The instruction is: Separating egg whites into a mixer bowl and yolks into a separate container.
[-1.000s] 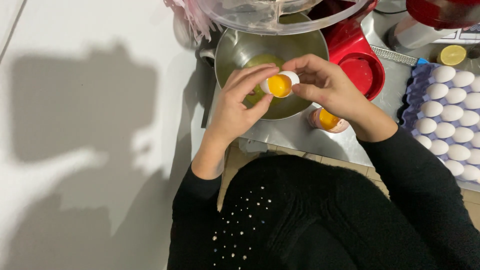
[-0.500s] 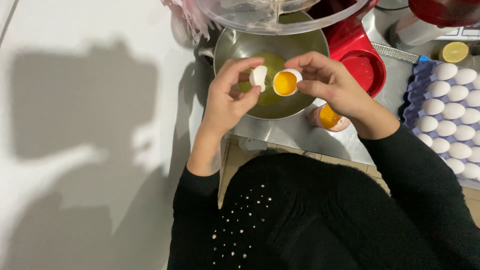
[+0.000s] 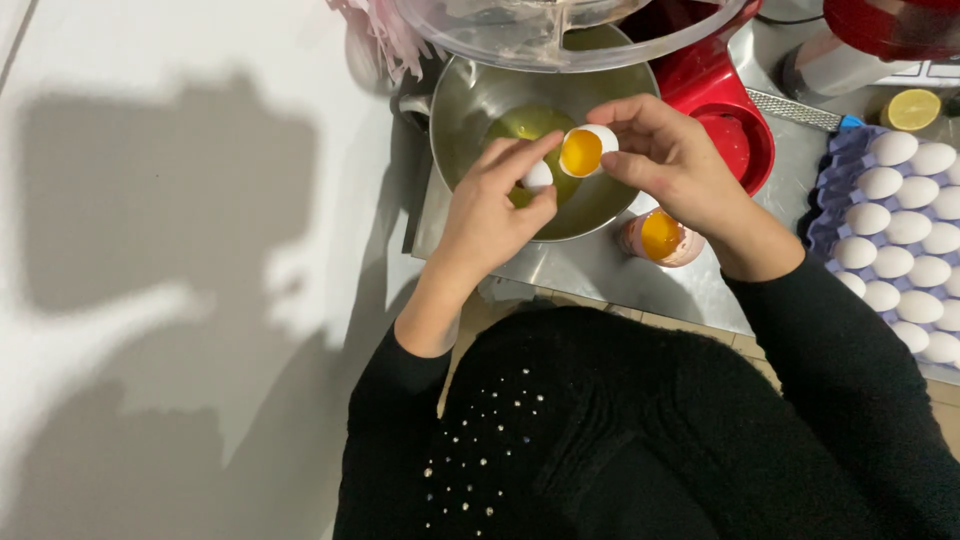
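Above the middle of the frame I hold two shell halves over the steel bowl [image 3: 470,100]. My right hand [image 3: 675,165] pinches the half with the yolk [image 3: 582,152] by its rim, cup tipped a little toward my left hand [image 3: 490,205], which pinches the empty half [image 3: 538,177] between thumb and fingertips just below and beside it — the two shells almost touching. I judge the shell light, stiff and very brittle, with sharp broken edges, so the hold belongs on the outer curve near the rim, gentle, never squeezing across the opening. The yolk looks soft and slippery; a jagged edge could burst it, and wet white makes my fingers slick. Both wrists bend inward, forearms coming up from the bottom of the frame in black sleeves [image 3: 850,370], fingers curled close around each half, neither hand spread wide. Pale liquid lies in the bowl under the shells. Just right of the bowl and under my right wrist stands a small cup [image 3: 660,238] with yolk in it; at the right edge sits a tray of white eggs [image 3: 905,230], and a red mixer [image 3: 720,110] stands in the upper part, a cut lemon [image 3: 912,108] beyond it.
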